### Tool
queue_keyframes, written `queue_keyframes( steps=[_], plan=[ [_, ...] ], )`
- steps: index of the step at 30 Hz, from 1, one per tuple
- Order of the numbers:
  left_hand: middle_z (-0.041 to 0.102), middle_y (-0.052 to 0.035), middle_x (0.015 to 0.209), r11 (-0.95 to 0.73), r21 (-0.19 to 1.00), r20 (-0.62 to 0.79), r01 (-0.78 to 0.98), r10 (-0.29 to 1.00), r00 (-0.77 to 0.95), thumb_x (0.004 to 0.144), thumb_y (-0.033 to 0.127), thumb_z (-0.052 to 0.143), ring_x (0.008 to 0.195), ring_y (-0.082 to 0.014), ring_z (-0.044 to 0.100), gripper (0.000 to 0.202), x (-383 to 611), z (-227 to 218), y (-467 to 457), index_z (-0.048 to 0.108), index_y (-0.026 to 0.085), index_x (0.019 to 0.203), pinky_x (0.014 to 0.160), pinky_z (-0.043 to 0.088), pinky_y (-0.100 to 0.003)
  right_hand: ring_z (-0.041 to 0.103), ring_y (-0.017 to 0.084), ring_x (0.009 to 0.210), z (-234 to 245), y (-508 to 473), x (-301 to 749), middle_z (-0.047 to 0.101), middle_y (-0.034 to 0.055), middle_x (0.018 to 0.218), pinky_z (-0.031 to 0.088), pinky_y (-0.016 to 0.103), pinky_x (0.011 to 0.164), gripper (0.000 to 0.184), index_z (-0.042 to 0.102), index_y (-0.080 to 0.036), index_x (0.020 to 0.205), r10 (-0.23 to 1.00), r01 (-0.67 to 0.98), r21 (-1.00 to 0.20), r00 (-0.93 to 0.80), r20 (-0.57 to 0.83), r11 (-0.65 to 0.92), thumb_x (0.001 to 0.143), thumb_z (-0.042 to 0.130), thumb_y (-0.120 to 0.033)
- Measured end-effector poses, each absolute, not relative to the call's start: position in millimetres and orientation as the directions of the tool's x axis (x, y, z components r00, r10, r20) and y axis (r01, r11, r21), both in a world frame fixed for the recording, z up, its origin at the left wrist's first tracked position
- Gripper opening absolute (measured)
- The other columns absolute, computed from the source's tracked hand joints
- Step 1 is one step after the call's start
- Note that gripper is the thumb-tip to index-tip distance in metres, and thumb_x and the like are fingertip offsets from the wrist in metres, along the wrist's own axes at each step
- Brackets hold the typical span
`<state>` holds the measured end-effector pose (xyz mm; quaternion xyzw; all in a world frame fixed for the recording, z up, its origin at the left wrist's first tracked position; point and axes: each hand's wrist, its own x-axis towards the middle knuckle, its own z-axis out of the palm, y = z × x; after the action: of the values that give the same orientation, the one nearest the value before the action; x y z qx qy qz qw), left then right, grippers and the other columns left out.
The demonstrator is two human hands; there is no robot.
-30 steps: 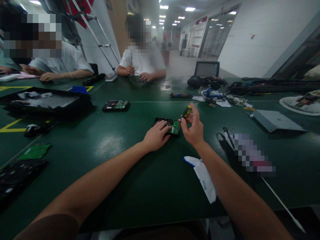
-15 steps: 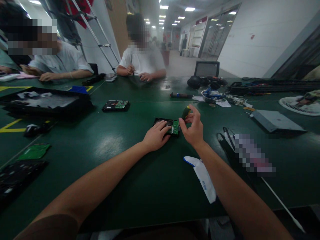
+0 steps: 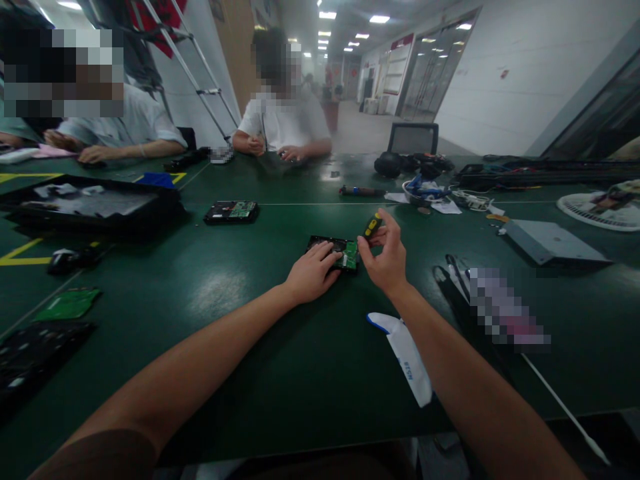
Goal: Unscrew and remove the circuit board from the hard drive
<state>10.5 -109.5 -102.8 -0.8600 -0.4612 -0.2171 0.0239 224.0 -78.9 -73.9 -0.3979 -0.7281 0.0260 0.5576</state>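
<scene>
A hard drive (image 3: 352,249) lies on the green table with its green circuit board facing up. Across its top rests my left hand (image 3: 314,272), fingers stretched out flat and thumb near the front edge. At the drive's right end, my right hand (image 3: 384,259) is closed around a screwdriver (image 3: 373,227) with a black and yellow handle. The handle tilts up between thumb and fingers; its shaft and tip cannot be made out. Below my right wrist lies a white item with a blue edge (image 3: 409,363).
Another hard drive (image 3: 231,212) lies farther back on the left. A black tray (image 3: 165,203) and a green circuit board (image 3: 69,303) are at the left. A grey metal box (image 3: 555,241) sits at the right. Two people (image 3: 295,123) (image 3: 143,120) sit across the table.
The screwdriver handle has turned in my right hand, so its yellow markings now show. My left hand and the hard drive have stayed in place.
</scene>
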Motion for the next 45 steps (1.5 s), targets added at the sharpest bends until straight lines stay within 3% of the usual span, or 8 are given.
queue_keyframes(
  steps=[6, 15, 21, 28, 34, 40, 45],
  plan=[
    [0.048, -0.0136, 0.156, -0.58, 0.154, 0.401, 0.8, 0.777, 0.486, 0.099, 0.038, 0.054, 0.148, -0.0323, 0.041, 0.045, 10.8, -101.4, -110.3, 0.058, 0.019, 0.14, 0.123, 0.036, -0.053, 0.073, 0.024, 0.096, -73.9, -78.1, 225.7, 0.059, 0.0122, 0.14, 0.066, 0.045, 0.085, 0.066, 0.024, -0.033, 0.159, 0.636, 0.506, -0.503, -0.124, 0.762, 0.701, 0.099, 0.053, -0.031],
    [0.048, -0.0143, 0.156, -0.58, 0.16, 0.408, 0.799, 0.776, 0.481, 0.098, 0.037, 0.055, 0.148, -0.033, 0.042, 0.046, 10.5, -104.5, -109.0, 0.059, 0.018, 0.14, 0.123, 0.036, -0.053, 0.071, 0.023, 0.092, -76.1, -76.0, 224.2, 0.062, 0.0114, 0.134, 0.066, 0.043, 0.082, 0.067, 0.034, -0.03, 0.155, 0.594, 0.519, -0.483, -0.061, 0.802, 0.706, 0.095, 0.063, -0.033],
    [0.048, -0.014, 0.156, -0.574, 0.151, 0.408, 0.805, 0.778, 0.478, 0.099, 0.037, 0.054, 0.148, -0.033, 0.041, 0.045, 10.5, -104.0, -108.7, 0.059, 0.017, 0.139, 0.123, 0.035, -0.051, 0.072, 0.022, 0.099, -75.0, -76.4, 224.4, 0.055, 0.0132, 0.145, 0.064, 0.044, 0.088, 0.063, 0.027, -0.03, 0.158, 0.605, 0.465, -0.501, -0.096, 0.791, 0.73, 0.1, 0.052, -0.028],
    [0.047, -0.014, 0.157, -0.568, 0.148, 0.389, 0.81, 0.786, 0.48, 0.1, 0.039, 0.053, 0.149, -0.0333, 0.04, 0.046, 10.1, -103.6, -109.5, 0.058, 0.018, 0.141, 0.123, 0.035, -0.052, 0.068, 0.026, 0.095, -77.9, -74.0, 226.2, 0.062, 0.0123, 0.125, 0.065, 0.049, 0.08, 0.07, 0.032, -0.029, 0.157, 0.573, 0.552, -0.448, -0.068, 0.817, 0.704, 0.095, 0.063, -0.036],
    [0.048, -0.0151, 0.156, -0.574, 0.148, 0.388, 0.805, 0.783, 0.486, 0.1, 0.038, 0.053, 0.148, -0.0332, 0.041, 0.045, 11.2, -102.1, -109.8, 0.059, 0.017, 0.139, 0.123, 0.035, -0.052, 0.07, 0.025, 0.103, -75.6, -76.1, 225.1, 0.055, 0.0142, 0.141, 0.063, 0.047, 0.091, 0.068, 0.025, -0.028, 0.161, 0.569, 0.531, -0.437, -0.108, 0.815, 0.726, 0.099, 0.053, -0.027],
    [0.048, -0.0137, 0.156, -0.571, 0.143, 0.398, 0.808, 0.781, 0.481, 0.099, 0.038, 0.053, 0.148, -0.0325, 0.041, 0.046, 10.8, -102.8, -109.7, 0.059, 0.018, 0.14, 0.123, 0.035, -0.052, 0.067, 0.025, 0.094, -74.7, -76.2, 225.9, 0.061, 0.0112, 0.127, 0.065, 0.047, 0.082, 0.07, 0.029, -0.032, 0.158, 0.576, 0.572, -0.442, -0.066, 0.815, 0.691, 0.095, 0.061, -0.032],
    [0.049, -0.0158, 0.155, -0.568, 0.145, 0.395, 0.81, 0.784, 0.479, 0.1, 0.039, 0.053, 0.148, -0.0331, 0.042, 0.046, 11.5, -103.1, -109.5, 0.06, 0.016, 0.139, 0.123, 0.035, -0.05, 0.065, 0.026, 0.102, -72.1, -78.5, 226.4, 0.058, 0.0123, 0.134, 0.063, 0.049, 0.089, 0.069, 0.028, -0.031, 0.16, 0.563, 0.578, -0.41, -0.106, 0.82, 0.706, 0.097, 0.056, -0.027]
  ],
)
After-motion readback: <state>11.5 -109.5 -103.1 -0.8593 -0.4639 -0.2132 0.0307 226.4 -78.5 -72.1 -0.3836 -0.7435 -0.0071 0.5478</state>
